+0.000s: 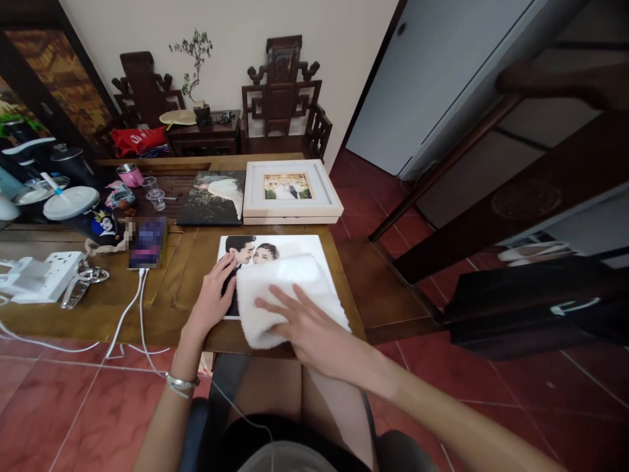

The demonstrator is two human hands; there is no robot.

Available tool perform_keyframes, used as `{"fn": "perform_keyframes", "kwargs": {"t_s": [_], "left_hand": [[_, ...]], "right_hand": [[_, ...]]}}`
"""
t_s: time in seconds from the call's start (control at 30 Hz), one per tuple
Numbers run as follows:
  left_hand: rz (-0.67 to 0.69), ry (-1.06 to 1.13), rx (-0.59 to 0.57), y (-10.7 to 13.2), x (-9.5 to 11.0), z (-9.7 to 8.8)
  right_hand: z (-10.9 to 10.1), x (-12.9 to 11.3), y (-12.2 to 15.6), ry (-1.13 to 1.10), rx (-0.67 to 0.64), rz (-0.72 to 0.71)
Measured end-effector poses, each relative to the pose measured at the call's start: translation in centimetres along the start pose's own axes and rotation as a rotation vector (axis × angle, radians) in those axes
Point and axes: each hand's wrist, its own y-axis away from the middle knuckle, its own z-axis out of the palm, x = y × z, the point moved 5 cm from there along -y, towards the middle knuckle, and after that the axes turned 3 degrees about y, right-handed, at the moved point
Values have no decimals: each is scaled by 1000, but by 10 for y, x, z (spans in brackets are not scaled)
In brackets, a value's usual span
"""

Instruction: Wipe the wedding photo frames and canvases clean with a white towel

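Observation:
A large photo print (287, 248) of a couple lies flat at the near edge of the wooden table (191, 262). A folded white towel (282, 288) rests on the print. My right hand (307, 328) lies flat on the towel with fingers spread. My left hand (213, 295) presses the print's left edge, fingers stretched out, a bracelet on its wrist.
Farther back lie a dark photo canvas (213, 196) and a white framed photo (291, 190). At the left are a phone on a cable (147, 242), a white power strip (42, 275), cups and lidded containers (71, 203). Wooden chairs (282, 98) stand by the wall. A dark cabinet (515, 262) is at the right.

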Motion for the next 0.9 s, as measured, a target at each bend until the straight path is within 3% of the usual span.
{"fn": "perform_keyframes", "kwargs": {"t_s": [0.23,0.33,0.5,0.7,0.8,0.9], "left_hand": [[-2,28,-1,0,-1,0],[-2,43,4,0,-2,0],[-40,170,45,0,2,-5],[-14,273,165,3,6,-13],[6,199,114,3,8,-9],[-4,102,1,2,8,-2]], "right_hand": [[-22,78,-73,-14,67,159],[-29,88,-90,-2,107,163],[-11,52,-70,53,44,184],[19,-9,-38,17,-23,-99],[10,-17,-17,-53,5,-177],[-2,-6,9,-125,-30,-117]]}}
